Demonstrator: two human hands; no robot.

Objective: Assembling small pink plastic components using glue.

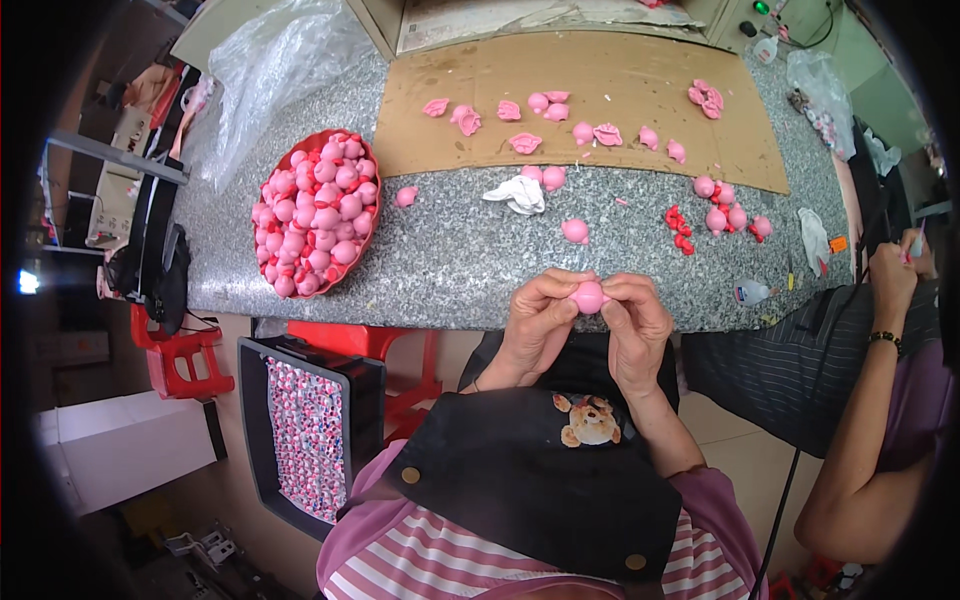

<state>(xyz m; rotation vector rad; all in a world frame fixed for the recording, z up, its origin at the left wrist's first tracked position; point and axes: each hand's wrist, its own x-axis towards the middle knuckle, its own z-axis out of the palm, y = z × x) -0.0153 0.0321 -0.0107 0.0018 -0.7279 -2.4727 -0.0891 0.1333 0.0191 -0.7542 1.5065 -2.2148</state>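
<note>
A small round pink plastic piece [590,297] is pinched between both my hands, just over the table's near edge. My left hand [540,325] grips its left side with thumb and fingers, and my right hand [638,325] grips its right side the same way. Beyond my hands a similar pink ball-shaped piece [575,231] lies on the speckled table [450,270]. Two more pink balls [552,178] sit by a crumpled white cloth [516,195]. To the right are small red parts [680,230] and a cluster of pink balls with red parts [728,206].
A red basket [374,205] heaped with pink and red pieces stands at left. Pink shell-like parts [525,143] lie on a cardboard sheet [430,75]. Below left is a black crate [365,430] of small pieces. A co-worker's arm [870,400] reaches in at right. A small bottle [752,292] lies near the edge.
</note>
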